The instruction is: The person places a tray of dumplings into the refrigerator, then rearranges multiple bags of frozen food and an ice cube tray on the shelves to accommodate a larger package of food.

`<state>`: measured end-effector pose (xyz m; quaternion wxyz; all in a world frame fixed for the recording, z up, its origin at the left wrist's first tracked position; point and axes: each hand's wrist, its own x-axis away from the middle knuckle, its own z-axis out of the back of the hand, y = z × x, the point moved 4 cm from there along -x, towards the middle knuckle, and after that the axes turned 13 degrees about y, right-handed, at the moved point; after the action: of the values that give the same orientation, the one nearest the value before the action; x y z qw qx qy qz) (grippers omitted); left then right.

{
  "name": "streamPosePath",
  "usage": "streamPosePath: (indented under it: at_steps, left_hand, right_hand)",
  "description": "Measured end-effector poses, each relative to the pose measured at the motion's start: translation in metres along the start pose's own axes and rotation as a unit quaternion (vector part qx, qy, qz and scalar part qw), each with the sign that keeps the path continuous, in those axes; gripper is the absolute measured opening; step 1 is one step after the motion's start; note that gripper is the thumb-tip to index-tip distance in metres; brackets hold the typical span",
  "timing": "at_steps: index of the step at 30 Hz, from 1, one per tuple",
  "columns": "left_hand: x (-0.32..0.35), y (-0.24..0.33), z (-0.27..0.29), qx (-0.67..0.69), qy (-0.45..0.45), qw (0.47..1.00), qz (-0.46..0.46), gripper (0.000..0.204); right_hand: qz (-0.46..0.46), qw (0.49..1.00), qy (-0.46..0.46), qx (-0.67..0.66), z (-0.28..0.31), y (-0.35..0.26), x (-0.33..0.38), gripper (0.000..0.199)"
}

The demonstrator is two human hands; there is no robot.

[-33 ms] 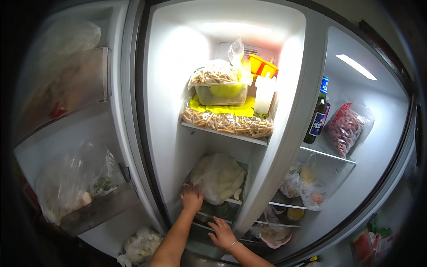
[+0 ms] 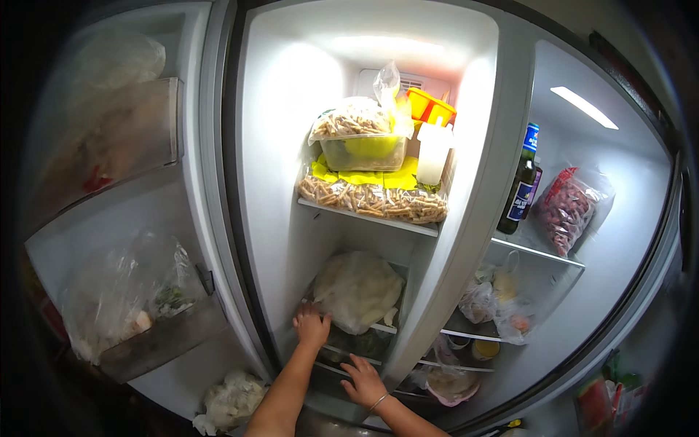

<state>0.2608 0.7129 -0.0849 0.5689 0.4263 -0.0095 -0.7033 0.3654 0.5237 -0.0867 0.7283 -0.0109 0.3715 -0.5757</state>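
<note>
Counting from here, I see two hands at six o'clock, a left hand [image 2: 312, 329] and a right hand [image 2: 365, 383], plus one bag of white lumps [image 2: 357, 288]. Toward twelve: two bags of tan sticks [image 2: 371, 201], one clear tub [image 2: 364, 155]. Between one and two: one orange container [image 2: 429, 108], one white jug [image 2: 435, 156]. At three: one blue-labelled bottle [image 2: 518, 191], one bag of red pieces [image 2: 568, 207].

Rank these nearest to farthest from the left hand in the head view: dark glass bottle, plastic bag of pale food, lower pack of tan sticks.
From the left hand:
1. Plastic bag of pale food: just up and right.
2. Lower pack of tan sticks: upper shelf, front.
3. Dark glass bottle: right compartment.
</note>
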Motion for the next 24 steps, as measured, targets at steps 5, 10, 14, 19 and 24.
streamPosePath:
  at_steps: [5,10,14,19,24]
  left_hand:
    - [0.031,-0.005,0.033,0.192,0.03,0.979,0.056,0.045]
    - [0.087,-0.016,0.087,0.248,0.024,0.967,0.058,0.044]
    - [0.134,0.005,0.143,0.301,-0.05,0.94,0.152,0.044]
    - [0.165,-0.029,0.218,0.31,0.007,0.929,0.2,0.042]
    - [0.207,-0.097,0.279,0.314,0.065,0.903,0.285,0.042]
  right_hand:
    - [-0.122,0.982,0.018,-0.142,-0.014,0.012,0.006,0.051]
    - [-0.17,0.955,0.207,-0.128,-0.008,0.008,-0.024,0.063]
    - [-0.079,0.971,0.221,-0.037,-0.005,0.004,-0.064,0.066]
    - [-0.079,0.964,0.248,-0.059,-0.033,-0.005,-0.06,0.061]
    - [-0.13,0.962,0.158,-0.179,-0.06,-0.048,-0.036,0.055]
